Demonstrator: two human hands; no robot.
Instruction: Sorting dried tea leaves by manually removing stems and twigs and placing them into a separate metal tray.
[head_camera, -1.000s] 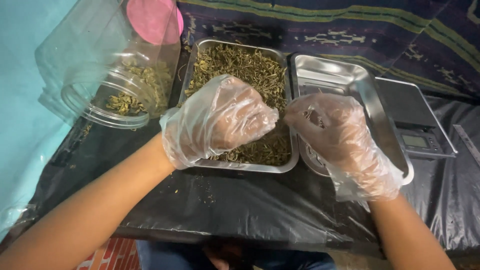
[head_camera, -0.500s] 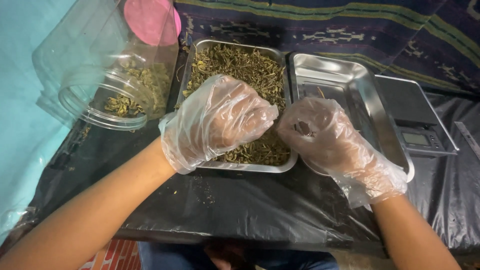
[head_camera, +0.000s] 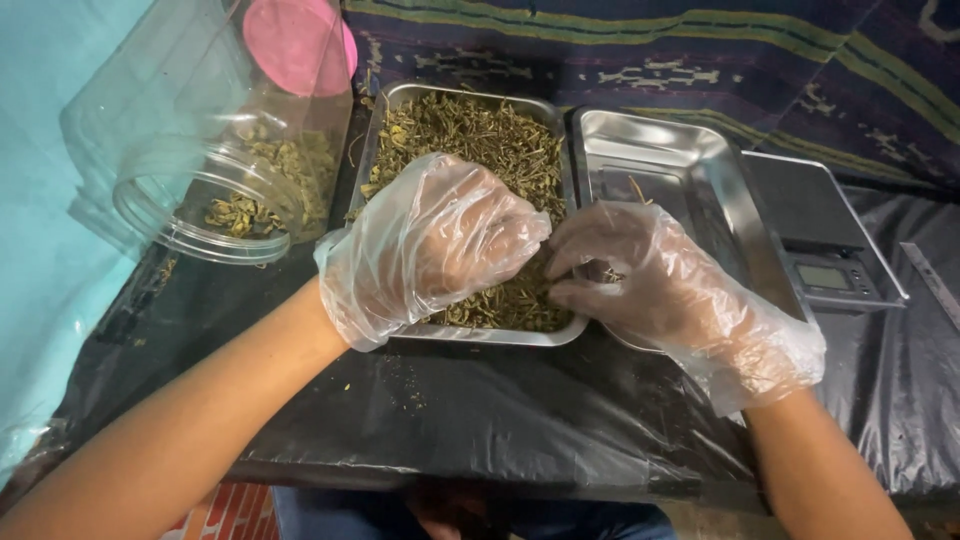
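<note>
On the black-covered table (head_camera: 480, 420), nearest the camera, both gloved hands meet over the near edge of the steel tray (head_camera: 395, 100) of dried herbs (head_camera: 480, 130). The left hand (head_camera: 430, 245) is curled loosely, contents not discernible. The right hand (head_camera: 650, 275) pinches a few herb strands. Beyond lie an empty tray (head_camera: 680, 160), a scale (head_camera: 820, 235) and a tipped clear jar (head_camera: 215, 150).

A clear plastic jar (head_camera: 215, 150) lies tipped on its side at the far left of the desk (head_camera: 480, 410), its wide mouth facing near, a little dried greenish-yellow herb inside. Its round pink lid (head_camera: 295, 42) shows just behind it. On the right stands a dark grey scale (head_camera: 815, 225), whose small rectangular pale grey-green screen (head_camera: 822, 277) (too small to read) faces near.
</note>
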